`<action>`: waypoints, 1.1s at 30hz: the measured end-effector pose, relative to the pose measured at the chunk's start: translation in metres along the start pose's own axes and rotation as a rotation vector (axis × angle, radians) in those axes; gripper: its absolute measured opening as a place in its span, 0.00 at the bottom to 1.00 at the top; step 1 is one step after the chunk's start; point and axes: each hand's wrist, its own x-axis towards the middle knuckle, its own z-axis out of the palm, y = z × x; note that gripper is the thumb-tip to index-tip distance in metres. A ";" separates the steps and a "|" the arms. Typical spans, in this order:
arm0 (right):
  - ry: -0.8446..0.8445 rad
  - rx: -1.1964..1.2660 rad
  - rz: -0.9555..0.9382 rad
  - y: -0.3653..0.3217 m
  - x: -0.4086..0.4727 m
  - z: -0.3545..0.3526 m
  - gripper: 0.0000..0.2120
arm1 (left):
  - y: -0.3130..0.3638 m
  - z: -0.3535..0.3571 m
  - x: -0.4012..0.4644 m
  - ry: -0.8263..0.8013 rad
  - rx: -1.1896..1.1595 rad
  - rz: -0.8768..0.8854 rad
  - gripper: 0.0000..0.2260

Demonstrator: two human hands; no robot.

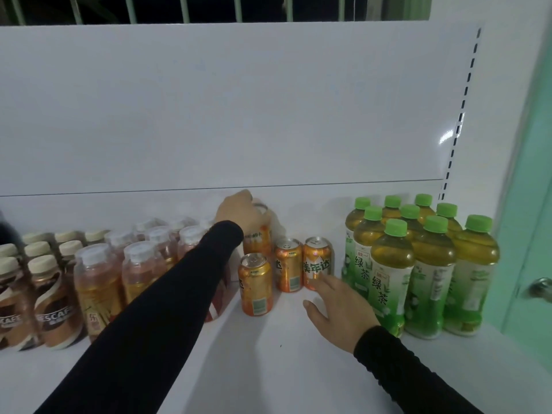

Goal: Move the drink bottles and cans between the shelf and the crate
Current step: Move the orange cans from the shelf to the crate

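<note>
Black sleeves point(155, 318) fill the foreground, one from each lower corner, reaching over the white shelf point(268, 369).

Far left: coffee bottles point(53, 306) with cream caps and brown labels, standing upright in rows, the leftmost cut by the frame edge. Just beside them to the right: tea bottles point(98, 282) with clear caps and amber contents, upright, several rows deep; the left sleeve crosses in front of the right part of this group and hides some of it.

Left hand point(239, 212) is at the back of the shelf, fingers curled down over the top of the rear orange can point(258, 237), gripping it by the rim. Can is upright; whether it rests on the shelf or is lifted cannot be told, since its base is hidden behind the front can.

Three more orange cans stand upright on the shelf: front can point(255, 283) nearest, middle can point(288, 265) behind and right of it, right can point(317, 261) beside that.

Right hand point(340, 312) hovers low over the shelf, palm down, fingers straight and slightly spread, thumb out; fingertips point(321, 280) overlap the lower part of the right can, contact uncertain. It holds nothing.

Right: green tea bottles point(424, 264) with green caps, upright, closely packed, near the shelf's slotted upright point(460, 115). Beyond it, a pale green door point(531, 204) with a metal knob point(542, 289).
</note>
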 end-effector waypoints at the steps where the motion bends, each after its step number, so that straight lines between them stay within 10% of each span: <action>1: 0.000 0.010 0.004 -0.001 -0.001 0.001 0.23 | 0.002 -0.009 0.000 0.038 -0.022 0.012 0.23; 9: 0.129 0.285 0.062 -0.017 -0.002 0.000 0.26 | 0.007 -0.061 -0.037 0.261 -0.407 0.098 0.24; 16: 0.150 0.562 0.063 -0.046 -0.012 -0.007 0.51 | -0.018 -0.045 -0.094 0.148 -0.566 0.058 0.21; 26: 0.044 0.820 0.083 -0.058 -0.024 0.009 0.25 | -0.046 0.022 -0.126 -0.063 -0.839 -0.024 0.25; 33: -0.043 1.033 0.144 -0.051 -0.025 0.014 0.28 | -0.056 0.040 -0.135 -0.331 -1.161 -0.044 0.19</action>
